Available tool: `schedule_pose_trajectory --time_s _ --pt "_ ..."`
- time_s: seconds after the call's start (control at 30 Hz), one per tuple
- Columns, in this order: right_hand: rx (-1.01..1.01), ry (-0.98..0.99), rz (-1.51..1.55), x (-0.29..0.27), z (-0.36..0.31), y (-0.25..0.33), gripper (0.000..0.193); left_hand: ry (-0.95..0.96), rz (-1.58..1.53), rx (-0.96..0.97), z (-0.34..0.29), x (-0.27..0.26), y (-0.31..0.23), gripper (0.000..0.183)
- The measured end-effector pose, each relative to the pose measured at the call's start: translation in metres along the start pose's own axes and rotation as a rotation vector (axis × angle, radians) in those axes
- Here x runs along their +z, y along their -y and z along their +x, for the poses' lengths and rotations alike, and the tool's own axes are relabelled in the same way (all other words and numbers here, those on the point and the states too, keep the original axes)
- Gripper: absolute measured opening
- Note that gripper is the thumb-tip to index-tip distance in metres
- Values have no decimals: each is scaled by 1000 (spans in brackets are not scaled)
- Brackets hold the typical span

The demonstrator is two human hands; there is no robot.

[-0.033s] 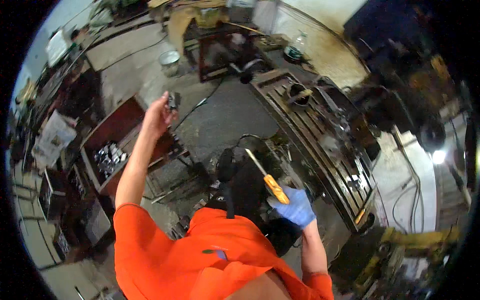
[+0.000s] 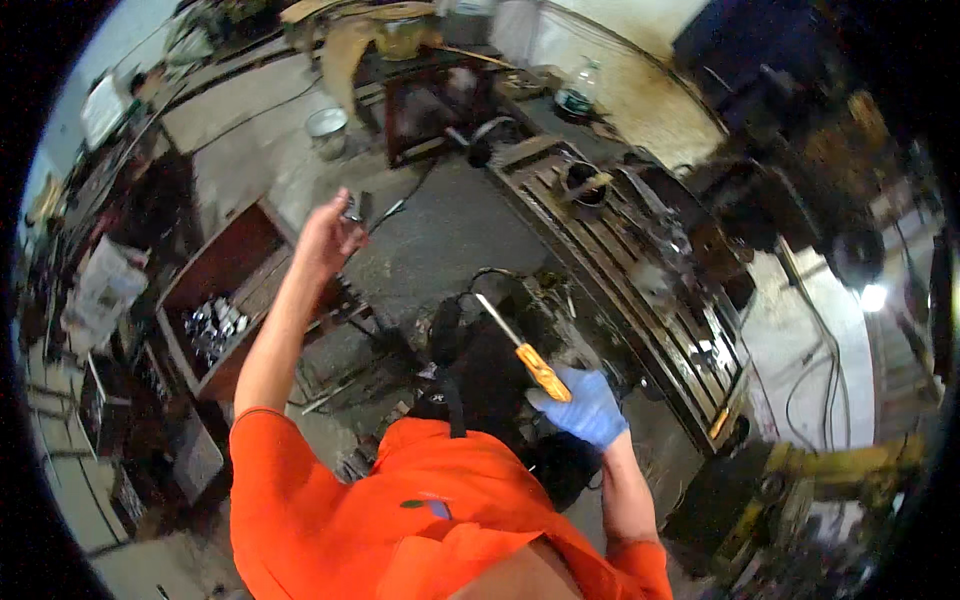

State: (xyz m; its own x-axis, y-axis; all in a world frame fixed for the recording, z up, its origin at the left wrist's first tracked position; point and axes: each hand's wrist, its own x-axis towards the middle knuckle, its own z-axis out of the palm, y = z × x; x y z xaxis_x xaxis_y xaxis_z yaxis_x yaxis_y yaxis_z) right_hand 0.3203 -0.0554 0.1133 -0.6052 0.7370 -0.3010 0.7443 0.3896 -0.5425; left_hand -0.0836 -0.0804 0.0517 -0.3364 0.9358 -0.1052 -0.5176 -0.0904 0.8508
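Gloved right grip [image 2: 585, 408], lower right of center: wrapped round yellow-handled screwdriver [image 2: 541, 370]. Left grip [image 2: 333, 232], upper left: pinching small metal part [image 2: 353, 209]. Brown box [image 2: 235, 250] with metal pieces [image 2: 213, 328], mid-left.

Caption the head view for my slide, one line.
Blue-gloved right hand holding a yellow-handled tool, bare left hand holding a small metal piece.

Wears a short-sleeved orange cloth shirt [image 2: 330, 515] with a small green-and-blue print [image 2: 438, 509]. Has a thin blue glove [image 2: 598, 415] on the right hand [image 2: 586, 407].
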Motion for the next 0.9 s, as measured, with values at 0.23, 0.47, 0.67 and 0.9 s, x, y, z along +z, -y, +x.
schedule_pose_trajectory --time_s 0.23,0.47,0.67,0.9 --pt "26 -166 -123 -15 -6 -47 46 349 147 -248 36 145 95 34" --pt "94 -100 -35 -47 -55 -100 46 647 126 -305 51 199 148 31" --pt "299 -579 475 -88 -78 -147 27 741 18 -392 58 263 164 33" --pt "136 -688 474 -52 -54 -222 29 744 55 -436 55 295 182 30"
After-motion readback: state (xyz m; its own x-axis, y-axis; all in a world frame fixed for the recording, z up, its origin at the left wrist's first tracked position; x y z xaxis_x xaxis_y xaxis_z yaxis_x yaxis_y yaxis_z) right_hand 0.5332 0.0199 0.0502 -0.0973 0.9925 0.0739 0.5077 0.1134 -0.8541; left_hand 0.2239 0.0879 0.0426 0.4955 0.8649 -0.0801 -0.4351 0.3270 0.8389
